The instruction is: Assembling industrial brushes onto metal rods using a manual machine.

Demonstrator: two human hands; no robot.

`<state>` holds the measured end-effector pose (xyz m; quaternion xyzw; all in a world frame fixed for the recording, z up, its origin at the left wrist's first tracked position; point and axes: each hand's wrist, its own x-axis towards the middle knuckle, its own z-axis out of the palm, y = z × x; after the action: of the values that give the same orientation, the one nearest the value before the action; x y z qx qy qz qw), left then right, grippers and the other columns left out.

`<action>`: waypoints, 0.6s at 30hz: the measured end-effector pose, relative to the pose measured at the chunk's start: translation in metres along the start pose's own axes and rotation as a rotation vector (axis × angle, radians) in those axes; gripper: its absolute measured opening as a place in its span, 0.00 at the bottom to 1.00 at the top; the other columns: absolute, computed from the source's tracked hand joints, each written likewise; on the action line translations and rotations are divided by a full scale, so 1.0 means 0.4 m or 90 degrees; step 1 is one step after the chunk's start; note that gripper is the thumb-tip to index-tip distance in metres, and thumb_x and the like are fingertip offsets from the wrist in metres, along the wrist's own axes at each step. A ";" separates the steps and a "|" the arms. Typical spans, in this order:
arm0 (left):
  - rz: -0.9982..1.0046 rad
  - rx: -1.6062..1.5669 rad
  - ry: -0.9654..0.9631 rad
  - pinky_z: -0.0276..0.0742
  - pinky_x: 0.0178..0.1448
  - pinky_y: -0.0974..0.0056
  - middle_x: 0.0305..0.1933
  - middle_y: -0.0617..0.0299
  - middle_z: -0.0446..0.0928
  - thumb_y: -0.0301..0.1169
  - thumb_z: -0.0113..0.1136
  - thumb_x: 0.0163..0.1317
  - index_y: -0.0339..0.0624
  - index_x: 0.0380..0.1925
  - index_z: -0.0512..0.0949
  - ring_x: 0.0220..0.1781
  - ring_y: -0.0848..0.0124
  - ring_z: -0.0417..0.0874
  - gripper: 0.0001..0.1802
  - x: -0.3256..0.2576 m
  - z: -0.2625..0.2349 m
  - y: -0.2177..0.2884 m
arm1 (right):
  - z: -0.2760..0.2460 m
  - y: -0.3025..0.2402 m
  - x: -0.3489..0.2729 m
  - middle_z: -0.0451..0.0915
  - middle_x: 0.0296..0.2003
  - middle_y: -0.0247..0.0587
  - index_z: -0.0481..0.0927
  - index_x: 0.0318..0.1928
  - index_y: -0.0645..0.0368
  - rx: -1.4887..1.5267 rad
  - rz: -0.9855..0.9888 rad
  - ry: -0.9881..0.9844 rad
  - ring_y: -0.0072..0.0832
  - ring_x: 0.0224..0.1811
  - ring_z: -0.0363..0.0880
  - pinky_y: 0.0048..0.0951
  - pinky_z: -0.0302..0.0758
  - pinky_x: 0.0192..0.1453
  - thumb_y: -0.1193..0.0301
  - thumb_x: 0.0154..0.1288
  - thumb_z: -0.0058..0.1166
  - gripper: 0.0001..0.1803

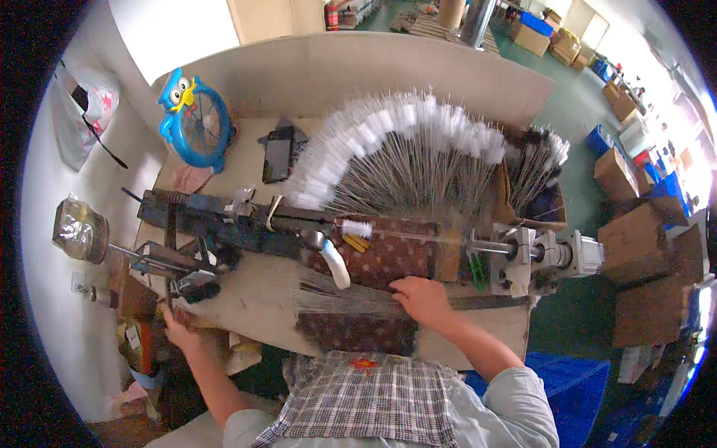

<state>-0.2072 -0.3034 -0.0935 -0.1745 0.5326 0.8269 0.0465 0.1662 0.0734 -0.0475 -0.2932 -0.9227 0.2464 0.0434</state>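
A checked cloth point(366, 399) is seen nearest, below the machine point(299, 228).
The right hand point(422, 299) is laid flat on thin wires point(343, 299) just before the machine; the left hand point(178, 326) is pressed at its left end, grip hard to make out, fingertips hidden.

One head-worn fisheye view looks steeply down, close over the workbench point(246, 299).

Right hand point(420, 297) rests on thin wires point(336, 299) on a workbench point(254, 302); left hand point(176, 326) reaches a machine point(224, 220) beside fanned white-tipped brushes point(403, 142).
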 end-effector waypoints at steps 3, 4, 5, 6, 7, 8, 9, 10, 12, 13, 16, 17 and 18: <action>0.063 0.062 0.101 0.71 0.31 0.72 0.30 0.64 0.77 0.47 0.60 0.56 0.43 0.37 0.76 0.26 0.77 0.74 0.20 -0.010 0.018 0.036 | -0.039 0.001 -0.003 0.79 0.33 0.37 0.81 0.37 0.53 -0.051 -0.025 -0.021 0.38 0.35 0.78 0.36 0.75 0.37 0.65 0.56 0.55 0.10; 0.087 0.030 0.123 0.70 0.33 0.73 0.32 0.63 0.77 0.46 0.59 0.57 0.42 0.40 0.76 0.28 0.77 0.75 0.20 -0.022 0.028 0.028 | -0.057 0.006 -0.008 0.78 0.32 0.37 0.82 0.36 0.52 -0.037 -0.033 0.007 0.38 0.34 0.78 0.35 0.75 0.36 0.65 0.55 0.55 0.09; 0.168 0.048 0.046 0.71 0.38 0.72 0.34 0.63 0.77 0.47 0.58 0.58 0.42 0.43 0.74 0.33 0.75 0.76 0.21 -0.052 0.026 0.000 | -0.069 0.010 -0.010 0.78 0.31 0.36 0.82 0.35 0.52 -0.023 -0.041 0.034 0.37 0.34 0.78 0.35 0.75 0.36 0.65 0.55 0.55 0.09; 0.164 0.048 0.047 0.71 0.38 0.72 0.34 0.63 0.77 0.47 0.58 0.58 0.42 0.43 0.74 0.33 0.75 0.76 0.21 -0.055 0.020 -0.022 | -0.076 0.010 -0.012 0.78 0.31 0.36 0.82 0.35 0.52 -0.026 -0.040 0.033 0.37 0.34 0.78 0.35 0.75 0.36 0.65 0.55 0.55 0.09; 0.137 0.105 0.071 0.71 0.39 0.71 0.35 0.63 0.77 0.47 0.56 0.59 0.42 0.42 0.74 0.35 0.74 0.76 0.20 -0.050 0.016 -0.051 | -0.078 0.009 -0.012 0.77 0.31 0.36 0.82 0.35 0.52 -0.023 -0.028 0.022 0.37 0.33 0.78 0.35 0.75 0.35 0.65 0.55 0.55 0.08; 0.110 0.163 0.095 0.72 0.41 0.70 0.35 0.64 0.77 0.47 0.55 0.60 0.43 0.41 0.74 0.37 0.73 0.76 0.19 -0.050 0.012 -0.074 | -0.081 0.009 -0.012 0.77 0.30 0.37 0.82 0.35 0.52 -0.020 -0.016 0.011 0.36 0.33 0.78 0.34 0.75 0.35 0.65 0.55 0.55 0.08; 0.047 0.080 0.093 0.74 0.41 0.69 0.34 0.64 0.76 0.42 0.52 0.62 0.43 0.36 0.73 0.36 0.72 0.77 0.14 -0.149 0.112 -0.072 | -0.085 0.015 -0.014 0.77 0.30 0.37 0.82 0.35 0.52 -0.027 -0.009 0.007 0.36 0.33 0.78 0.34 0.75 0.35 0.65 0.55 0.55 0.08; 0.047 0.080 0.098 0.74 0.41 0.69 0.34 0.64 0.76 0.42 0.52 0.62 0.43 0.36 0.73 0.36 0.72 0.77 0.14 -0.187 0.132 -0.091 | -0.094 0.014 -0.014 0.76 0.30 0.37 0.82 0.34 0.52 -0.030 -0.051 0.021 0.37 0.33 0.77 0.35 0.74 0.35 0.65 0.55 0.55 0.08; -0.045 -0.011 -0.061 0.74 0.41 0.67 0.32 0.63 0.75 0.40 0.52 0.62 0.43 0.34 0.73 0.34 0.71 0.76 0.11 -0.231 0.161 -0.139 | -0.103 0.017 -0.009 0.76 0.30 0.37 0.82 0.34 0.53 -0.033 -0.096 0.035 0.37 0.33 0.77 0.35 0.74 0.35 0.65 0.55 0.55 0.08; -0.094 -0.052 -0.090 0.74 0.43 0.66 0.32 0.62 0.75 0.39 0.52 0.62 0.43 0.35 0.73 0.35 0.71 0.76 0.11 -0.257 0.183 -0.175 | -0.104 0.019 -0.007 0.75 0.29 0.37 0.81 0.34 0.53 -0.033 -0.070 0.021 0.37 0.33 0.77 0.35 0.74 0.35 0.66 0.56 0.55 0.07; -0.244 -0.052 -0.275 0.72 0.49 0.62 0.36 0.61 0.75 0.38 0.51 0.62 0.42 0.36 0.72 0.39 0.68 0.76 0.11 -0.378 0.287 -0.262 | -0.089 0.044 -0.010 0.74 0.30 0.38 0.81 0.34 0.53 -0.039 -0.058 0.005 0.38 0.34 0.77 0.36 0.74 0.35 0.67 0.56 0.55 0.07; -0.281 -0.007 -0.287 0.72 0.50 0.62 0.37 0.60 0.74 0.37 0.52 0.61 0.41 0.36 0.72 0.40 0.68 0.76 0.11 -0.452 0.362 -0.250 | -0.081 0.055 -0.016 0.74 0.31 0.38 0.81 0.35 0.52 -0.045 -0.064 -0.001 0.39 0.35 0.77 0.37 0.74 0.35 0.68 0.57 0.54 0.06; -0.317 0.041 -0.296 0.71 0.52 0.61 0.38 0.60 0.74 0.36 0.53 0.60 0.40 0.36 0.72 0.42 0.68 0.75 0.11 -0.519 0.432 -0.238 | -0.071 0.068 -0.023 0.74 0.31 0.38 0.81 0.35 0.52 -0.044 -0.066 0.002 0.39 0.35 0.77 0.37 0.74 0.35 0.68 0.57 0.54 0.06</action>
<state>-0.0293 -0.0851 -0.0413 -0.1042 0.4749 0.7904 0.3727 0.1943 0.0995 -0.0350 -0.2467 -0.9446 0.2113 0.0474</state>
